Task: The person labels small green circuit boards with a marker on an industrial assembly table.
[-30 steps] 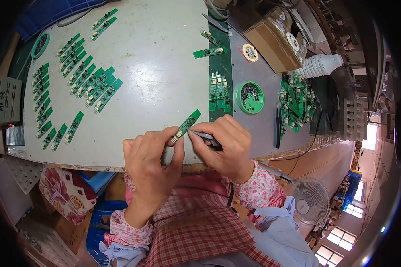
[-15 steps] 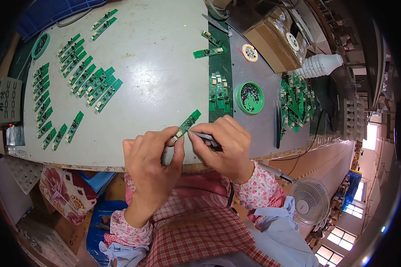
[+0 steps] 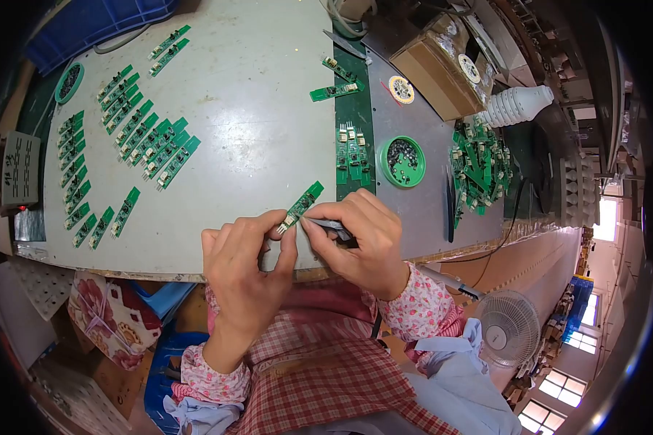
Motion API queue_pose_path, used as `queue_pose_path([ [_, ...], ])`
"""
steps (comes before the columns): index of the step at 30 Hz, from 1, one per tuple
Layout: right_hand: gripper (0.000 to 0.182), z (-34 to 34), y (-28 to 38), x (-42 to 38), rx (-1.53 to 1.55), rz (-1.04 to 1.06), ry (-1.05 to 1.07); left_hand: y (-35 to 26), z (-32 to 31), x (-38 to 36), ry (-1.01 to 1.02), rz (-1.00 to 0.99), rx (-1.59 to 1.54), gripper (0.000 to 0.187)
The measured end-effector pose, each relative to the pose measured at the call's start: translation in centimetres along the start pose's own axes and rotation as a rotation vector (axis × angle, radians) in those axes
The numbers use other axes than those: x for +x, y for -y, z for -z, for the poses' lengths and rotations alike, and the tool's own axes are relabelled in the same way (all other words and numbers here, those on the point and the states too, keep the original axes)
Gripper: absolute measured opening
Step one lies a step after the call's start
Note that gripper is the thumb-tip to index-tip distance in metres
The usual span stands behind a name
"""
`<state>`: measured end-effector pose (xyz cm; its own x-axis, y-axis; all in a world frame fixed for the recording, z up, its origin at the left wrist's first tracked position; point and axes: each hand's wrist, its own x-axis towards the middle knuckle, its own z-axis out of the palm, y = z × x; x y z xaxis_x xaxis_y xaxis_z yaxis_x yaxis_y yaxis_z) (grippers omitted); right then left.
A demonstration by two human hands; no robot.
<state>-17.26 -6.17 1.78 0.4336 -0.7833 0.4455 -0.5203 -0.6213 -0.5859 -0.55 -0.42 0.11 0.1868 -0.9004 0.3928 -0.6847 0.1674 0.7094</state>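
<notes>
Near the table's front edge, my left hand (image 3: 248, 257) pinches a small green circuit board (image 3: 302, 206) between thumb and forefinger. White connector pins stick out at the board's lower end, and its plain green end points up and to the right. My right hand (image 3: 359, 235) is closed around dark tweezers (image 3: 335, 226), mostly hidden by the fingers. Their tip is against or very near the board's right side; the fingers hide the exact contact. Right of my hands stands a round green dish (image 3: 382, 168) of small black parts.
Rows of green boards (image 3: 132, 130) lie on the left of the table. More boards (image 3: 353, 148) rest on a green strip, with a heap of boards (image 3: 479, 170) at right. Black tweezers (image 3: 450, 210), a cardboard box (image 3: 435, 72), stacked white cups (image 3: 519, 106) and a blue crate (image 3: 94, 25) surround the workspace.
The view has shifted slightly. Both hands keep almost the same pose around the board, with the tweezers still at its right side.
</notes>
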Motion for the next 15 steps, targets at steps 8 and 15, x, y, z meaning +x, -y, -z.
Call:
queue_pose_path([
  [8,0.015,-0.12,-0.01,0.12,-0.027,0.025,0.018,-0.01,0.04,0.02,0.007,-0.004,0.006,0.031],
  [15,0.015,-0.27,-0.14,0.04,-0.039,0.027,0.018,0.02,-0.03,-0.04,0.0,-0.004,0.007,0.032],
])
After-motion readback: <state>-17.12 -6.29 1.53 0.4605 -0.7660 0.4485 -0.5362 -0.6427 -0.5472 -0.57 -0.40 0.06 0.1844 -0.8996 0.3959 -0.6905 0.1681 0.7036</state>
